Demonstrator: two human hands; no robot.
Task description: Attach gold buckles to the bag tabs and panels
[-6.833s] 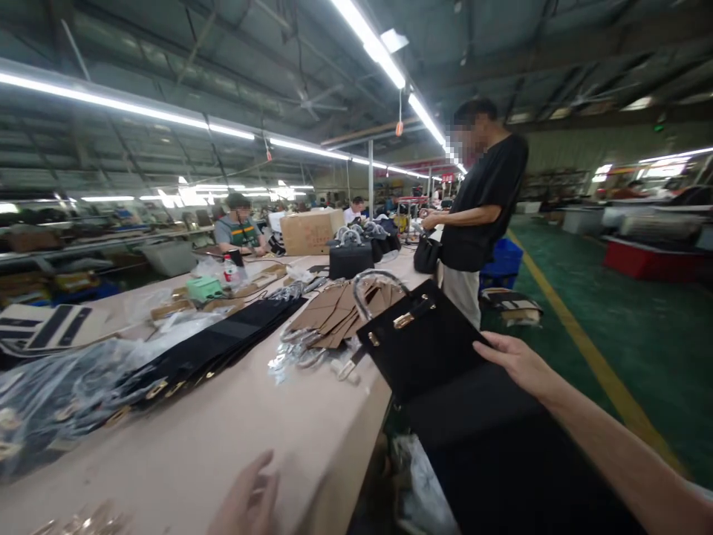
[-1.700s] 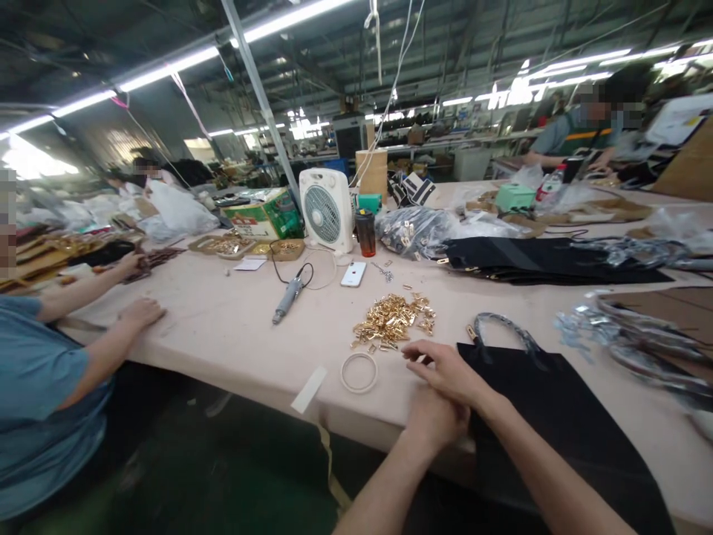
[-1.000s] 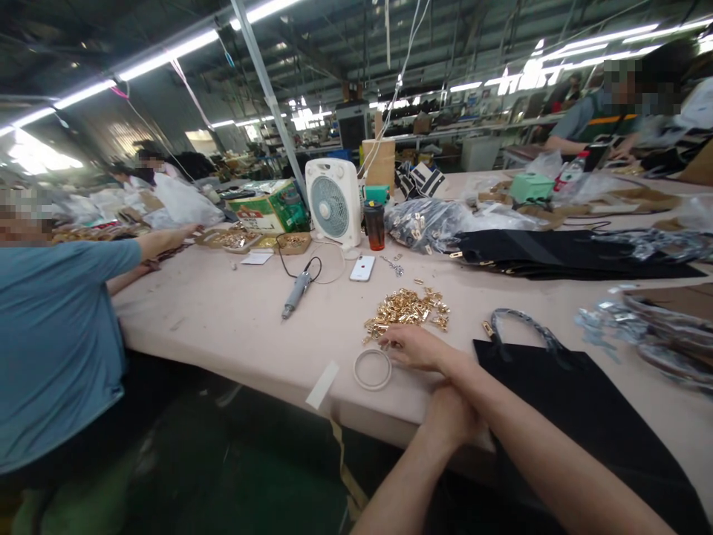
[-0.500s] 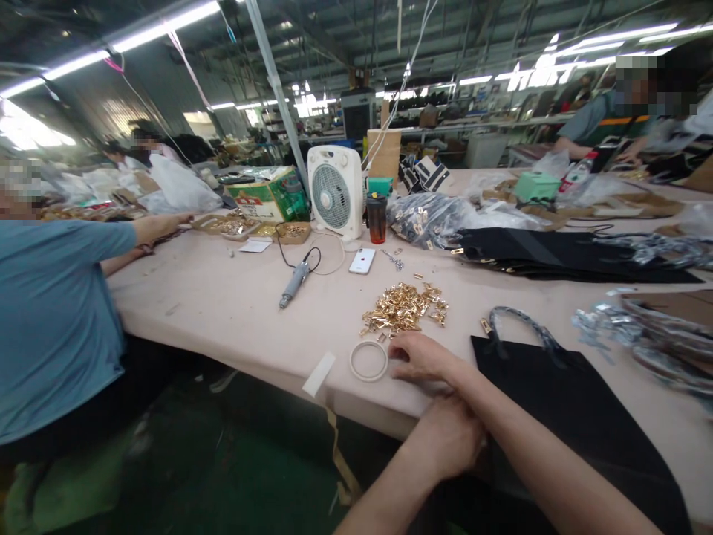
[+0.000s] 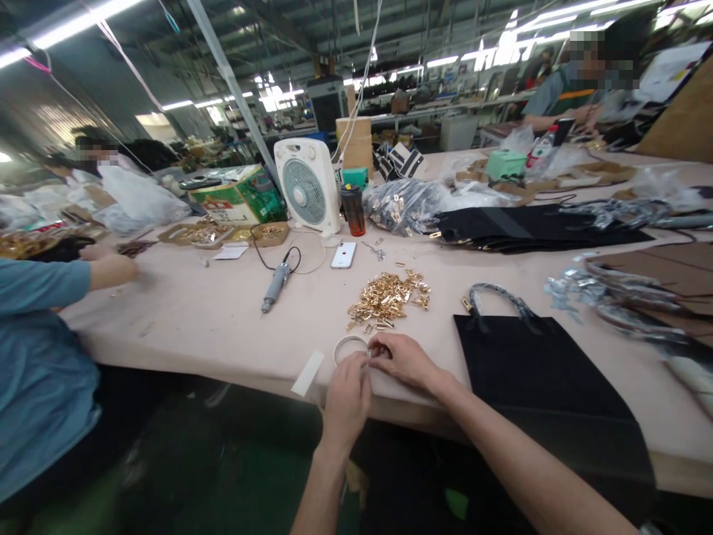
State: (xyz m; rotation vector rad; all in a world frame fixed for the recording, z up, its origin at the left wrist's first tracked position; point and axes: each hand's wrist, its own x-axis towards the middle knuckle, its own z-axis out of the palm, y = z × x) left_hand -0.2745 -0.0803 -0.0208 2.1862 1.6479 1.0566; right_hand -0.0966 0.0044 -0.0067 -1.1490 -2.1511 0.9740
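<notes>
My left hand (image 5: 347, 390) and my right hand (image 5: 399, 358) meet at the table's front edge, fingertips almost touching. Both have their fingers drawn together in a pinch; whatever is between them is too small and too covered to name. Right at the fingertips lies a pale ring like a roll of tape (image 5: 350, 339), its near side hidden by my left hand. Just beyond is a heap of small gold metal fittings (image 5: 384, 296). A black handbag (image 5: 535, 371) with a wrapped handle and gold tag lies flat to the right of my right forearm.
A white paper strip (image 5: 308, 373) lies at the table edge. Farther back are a grey electric screwdriver (image 5: 275, 286), a phone (image 5: 344, 255), a box fan (image 5: 306, 186) and a dark tumbler (image 5: 353, 210). Stacked black panels (image 5: 523, 229) lie right. A co-worker's arm (image 5: 105, 271) reaches in left.
My left hand has come out from under my right wrist and moved left and forward to the right hand's fingertips. The view has swung right. The left co-worker's arm has drawn back.
</notes>
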